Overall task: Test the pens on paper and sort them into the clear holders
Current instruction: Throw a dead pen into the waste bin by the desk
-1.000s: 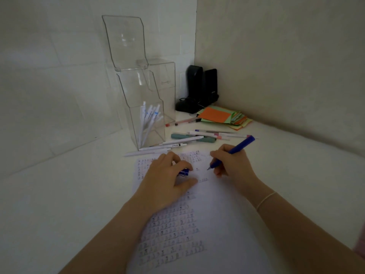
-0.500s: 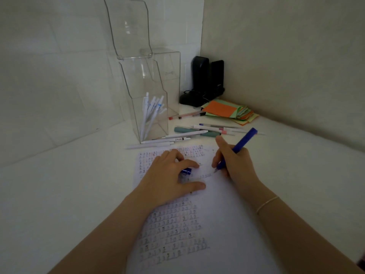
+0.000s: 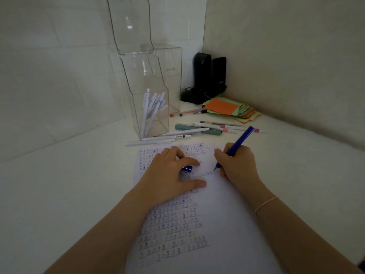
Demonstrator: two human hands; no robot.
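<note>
My right hand (image 3: 238,165) grips a blue pen (image 3: 239,144), its tip touching the white paper (image 3: 227,224) covered in rows of small test marks. My left hand (image 3: 169,173) rests on the paper and holds the blue pen cap (image 3: 187,168) under its curled fingers. A tall clear holder (image 3: 146,91) stands behind, with several white pens (image 3: 152,111) in its front compartment. A second clear holder (image 3: 171,76) stands just behind it. Loose pens (image 3: 199,129) lie on the table between holders and paper.
A stack of coloured paper notes (image 3: 231,108) lies at the back right. A black device (image 3: 207,78) with a cable stands in the wall corner. White walls close in on the left and right of the table.
The right hand with the blue pen has shifted slightly across the paper while writing. The left hand keeps holding the cap in the same spot. The view has tilted a little.
</note>
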